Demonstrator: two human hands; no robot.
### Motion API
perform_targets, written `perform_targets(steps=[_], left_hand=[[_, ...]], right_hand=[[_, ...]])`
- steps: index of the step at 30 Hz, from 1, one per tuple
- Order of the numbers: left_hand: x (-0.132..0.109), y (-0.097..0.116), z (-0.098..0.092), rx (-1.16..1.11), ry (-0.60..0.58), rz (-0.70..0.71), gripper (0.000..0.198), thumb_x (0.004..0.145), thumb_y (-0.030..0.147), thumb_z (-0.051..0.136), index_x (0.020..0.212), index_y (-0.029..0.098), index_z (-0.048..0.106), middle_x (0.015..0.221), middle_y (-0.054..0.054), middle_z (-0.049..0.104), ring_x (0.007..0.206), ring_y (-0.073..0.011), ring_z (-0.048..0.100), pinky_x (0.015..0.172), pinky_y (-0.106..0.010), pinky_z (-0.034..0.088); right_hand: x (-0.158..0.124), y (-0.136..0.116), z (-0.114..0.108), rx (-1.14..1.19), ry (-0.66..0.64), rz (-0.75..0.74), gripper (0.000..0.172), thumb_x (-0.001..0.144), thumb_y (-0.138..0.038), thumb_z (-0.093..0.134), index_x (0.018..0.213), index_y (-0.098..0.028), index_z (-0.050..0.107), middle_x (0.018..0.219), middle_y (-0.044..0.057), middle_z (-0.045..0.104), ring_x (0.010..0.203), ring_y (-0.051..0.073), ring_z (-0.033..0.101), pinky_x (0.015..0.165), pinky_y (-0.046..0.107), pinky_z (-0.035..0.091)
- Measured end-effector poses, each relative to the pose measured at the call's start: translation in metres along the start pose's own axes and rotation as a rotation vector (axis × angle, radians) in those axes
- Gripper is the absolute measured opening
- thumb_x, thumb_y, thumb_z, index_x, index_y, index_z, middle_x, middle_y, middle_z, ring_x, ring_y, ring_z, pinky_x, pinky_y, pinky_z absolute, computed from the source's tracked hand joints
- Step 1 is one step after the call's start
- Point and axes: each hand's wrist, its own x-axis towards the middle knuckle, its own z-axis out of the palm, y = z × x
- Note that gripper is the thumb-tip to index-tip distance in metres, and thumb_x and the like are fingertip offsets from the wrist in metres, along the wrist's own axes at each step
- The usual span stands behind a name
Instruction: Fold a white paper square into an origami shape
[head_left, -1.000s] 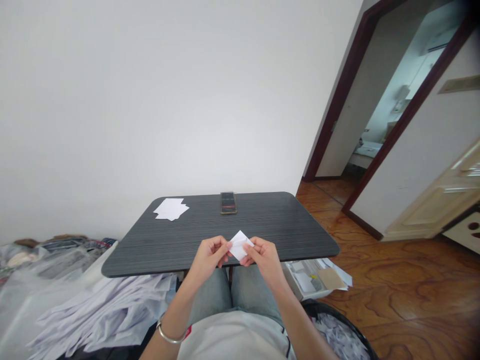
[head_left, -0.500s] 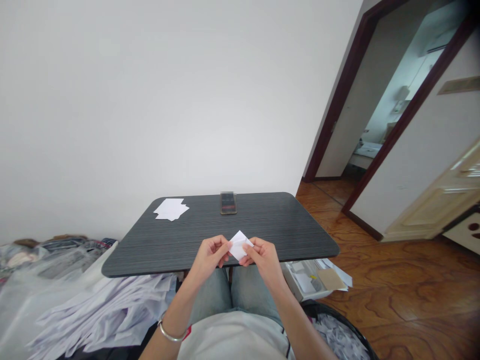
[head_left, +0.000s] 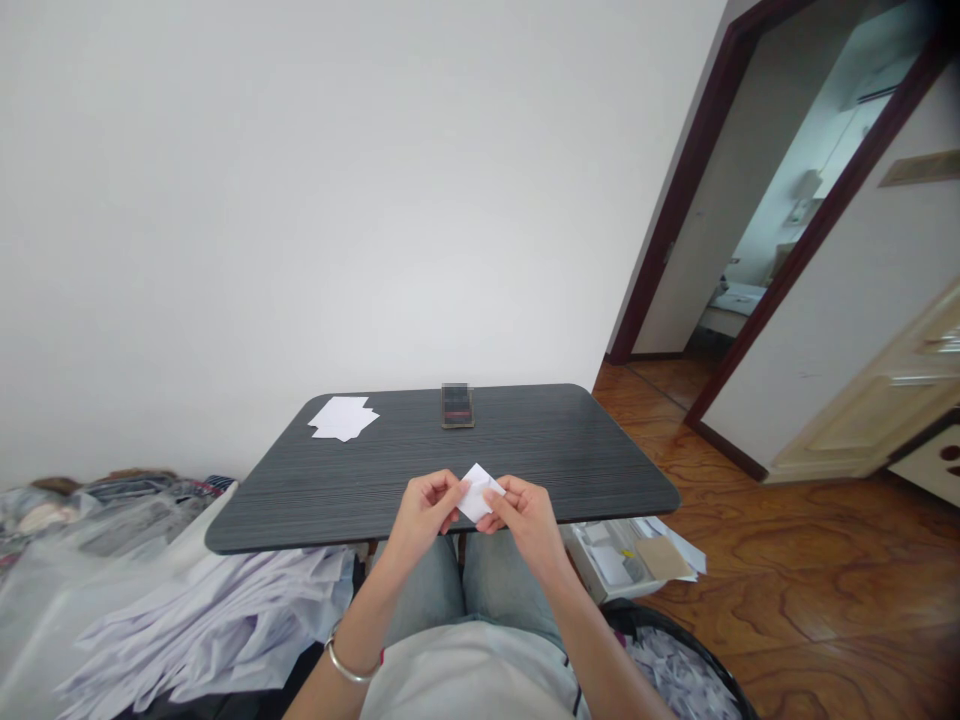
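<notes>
Between my hands is a small white piece of paper (head_left: 477, 484), folded and turned with one corner pointing away from me. My left hand (head_left: 429, 508) pinches its left corner between thumb and fingers. On the other side, my right hand (head_left: 520, 512) grips the right part, its thumb lying on the paper's face. Both hands are just over the near edge of the dark wood-grain table (head_left: 330, 500). The fingers under the paper are partly hidden.
White paper pieces (head_left: 343, 418) lie at the table's far left, a phone (head_left: 457, 406) at the back middle. Below right stand a box of papers (head_left: 607, 565) and a black bin of paper scraps (head_left: 679, 672). White cloth-like sheets (head_left: 217, 630) are heaped at lower left.
The paper has shifted very slightly left and tilted a little in my fingers. Both hands keep their hold on it.
</notes>
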Motion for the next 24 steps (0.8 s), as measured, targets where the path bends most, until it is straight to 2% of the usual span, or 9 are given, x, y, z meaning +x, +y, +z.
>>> perform_targets(steps=[6, 14, 24], left_hand=[[-0.0001, 0.0004, 0.0021, 0.025, 0.041, 0.045, 0.035, 0.070, 0.043, 0.058, 0.054, 0.015, 0.046, 0.039, 0.007, 0.038, 0.033, -0.0034, 0.029, 0.034, -0.017, 0.020], [0.0032, 0.0025, 0.0068, -0.063, -0.036, 0.021, 0.034, 0.068, 0.043, 0.061, 0.057, 0.014, 0.047, 0.045, 0.006, 0.044, 0.038, -0.0040, 0.031, 0.037, -0.017, 0.021], [0.0024, -0.0016, 0.0073, 0.018, 0.113, 0.111, 0.032, 0.071, 0.039, 0.059, 0.055, 0.014, 0.047, 0.045, 0.006, 0.043, 0.041, -0.0051, 0.033, 0.040, -0.018, 0.026]], right_hand=[[0.0028, 0.0047, -0.0005, 0.012, -0.003, 0.013, 0.031, 0.068, -0.044, 0.064, 0.068, -0.014, 0.059, 0.050, 0.000, 0.063, 0.043, 0.012, 0.059, 0.043, 0.019, 0.047], [0.0017, 0.0029, 0.0014, 0.007, -0.061, 0.015, 0.029, 0.068, -0.042, 0.064, 0.065, -0.014, 0.058, 0.044, -0.002, 0.059, 0.040, 0.010, 0.056, 0.040, 0.018, 0.044], [0.0020, 0.0030, 0.0019, 0.069, -0.101, 0.032, 0.026, 0.066, -0.038, 0.066, 0.070, -0.013, 0.061, 0.049, -0.001, 0.062, 0.042, 0.010, 0.056, 0.044, 0.018, 0.045]])
